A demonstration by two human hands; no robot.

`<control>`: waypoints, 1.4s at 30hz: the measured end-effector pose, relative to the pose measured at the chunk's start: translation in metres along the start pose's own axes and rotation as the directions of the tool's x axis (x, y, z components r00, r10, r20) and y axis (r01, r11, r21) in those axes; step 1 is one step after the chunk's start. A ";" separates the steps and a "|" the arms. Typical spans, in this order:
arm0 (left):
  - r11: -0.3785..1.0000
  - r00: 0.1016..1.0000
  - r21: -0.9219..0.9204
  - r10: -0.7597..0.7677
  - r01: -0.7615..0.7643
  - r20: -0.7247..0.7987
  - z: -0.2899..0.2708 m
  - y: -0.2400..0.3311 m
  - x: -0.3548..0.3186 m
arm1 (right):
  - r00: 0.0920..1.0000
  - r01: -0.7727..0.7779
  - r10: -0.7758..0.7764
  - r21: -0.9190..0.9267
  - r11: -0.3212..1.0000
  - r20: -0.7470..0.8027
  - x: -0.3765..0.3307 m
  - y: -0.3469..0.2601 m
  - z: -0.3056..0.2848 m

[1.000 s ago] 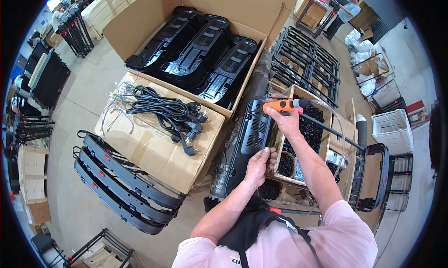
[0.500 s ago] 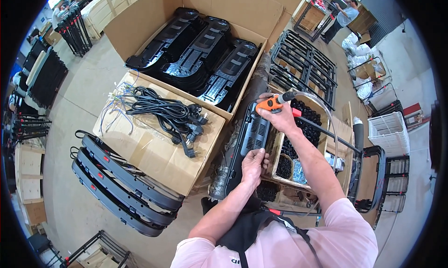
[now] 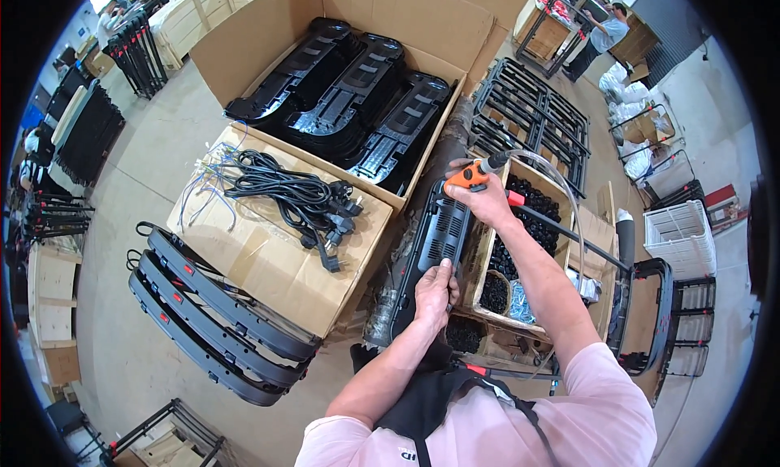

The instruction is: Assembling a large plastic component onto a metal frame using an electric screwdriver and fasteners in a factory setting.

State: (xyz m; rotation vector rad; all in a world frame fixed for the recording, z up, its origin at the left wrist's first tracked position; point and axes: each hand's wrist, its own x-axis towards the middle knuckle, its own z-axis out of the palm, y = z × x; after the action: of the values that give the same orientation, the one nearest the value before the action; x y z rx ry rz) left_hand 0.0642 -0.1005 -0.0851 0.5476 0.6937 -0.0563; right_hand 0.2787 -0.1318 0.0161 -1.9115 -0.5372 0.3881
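In front of me a long black plastic housing (image 3: 447, 223) with vent slots lies lengthwise over a worn, wrapped support (image 3: 380, 308). My right hand (image 3: 489, 204) is wrapped round an orange and black power screwdriver (image 3: 468, 177) over the housing's far end. A clear hose (image 3: 561, 168) curves away from the tool. Its tip is hidden, so I cannot tell whether it touches a screw. My left hand (image 3: 434, 293) grips the housing's nearer part, thumb on top beside the lower vents and fingers at its right edge.
Right of the housing, a wooden bin (image 3: 478, 296) holds black parts and silver screws. At left, bundled black power cords (image 3: 284, 192) lie on a cardboard box (image 3: 260, 264), beside stacked curved black frames (image 3: 219, 321). Ahead, a large carton (image 3: 236, 40) holds black panels. A person (image 3: 605, 36) stands far right.
My left hand has shifted slightly left on the housing, and its thumb now lies more upright on the surface. The screwdriver stays over the far end. The whole view has moved slightly.
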 end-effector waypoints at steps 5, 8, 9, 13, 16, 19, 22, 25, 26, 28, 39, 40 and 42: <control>0.989 0.999 -0.145 0.027 -0.030 -0.024 0.005 0.004 -0.006 | 0.995 0.047 -0.025 0.227 0.973 -0.099 -0.036 -0.025 -0.014; 0.969 0.999 -0.245 0.018 -0.005 0.048 -0.001 0.012 -0.008 | 0.996 0.056 -0.031 0.305 0.951 -0.085 -0.070 -0.031 -0.027; 0.954 0.998 -0.300 -0.001 0.022 0.069 -0.004 0.014 -0.003 | 0.998 0.036 -0.016 0.320 0.947 -0.064 -0.081 -0.031 -0.030; 0.893 0.985 -0.438 -0.037 0.107 0.166 -0.005 0.016 0.012 | 0.997 0.008 0.019 0.362 0.932 -0.069 -0.122 -0.041 -0.036; 0.852 0.973 -0.507 -0.010 0.130 0.232 -0.006 0.014 0.022 | 0.994 -0.020 0.057 0.365 0.931 -0.092 -0.137 -0.042 -0.035; 0.846 0.968 -0.521 0.021 0.115 0.248 -0.002 0.017 0.024 | 0.995 -0.034 0.065 0.359 0.933 -0.074 -0.142 -0.036 -0.035; 0.850 0.969 -0.515 0.021 0.112 0.245 0.002 0.017 0.024 | 0.995 -0.044 0.075 0.369 0.928 -0.071 -0.146 -0.035 -0.035; 0.884 0.974 -0.460 0.028 0.081 0.225 0.004 0.016 0.023 | 0.992 -0.061 0.097 0.372 0.926 -0.080 -0.148 -0.031 -0.038; 0.904 0.972 -0.422 0.039 0.063 0.230 0.003 0.016 0.023 | 0.992 -0.061 0.097 0.372 0.926 -0.080 -0.149 -0.031 -0.038; 0.905 0.968 -0.419 0.040 0.070 0.248 0.000 0.017 0.024 | 0.993 -0.070 0.101 0.380 0.923 -0.061 -0.149 -0.031 -0.038; 0.852 0.992 -0.521 0.011 0.058 0.129 0.025 0.007 0.019 | 0.983 0.066 -0.004 0.329 0.942 -0.185 -0.123 -0.010 -0.004; 0.873 0.984 -0.484 0.024 0.065 0.175 0.023 0.003 0.016 | 0.978 0.099 -0.037 0.304 0.948 -0.203 -0.116 -0.004 -0.001; 0.951 0.983 -0.295 -0.039 0.091 0.179 0.030 0.008 -0.002 | 0.975 0.102 -0.033 0.311 0.945 -0.220 -0.103 0.007 -0.001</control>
State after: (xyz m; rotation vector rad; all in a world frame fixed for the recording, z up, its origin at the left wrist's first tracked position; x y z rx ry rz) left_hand 0.0818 -0.1087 -0.0614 0.2218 0.5391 -0.0568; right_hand 0.1932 -0.1904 0.0122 -1.5912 -0.3710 0.2071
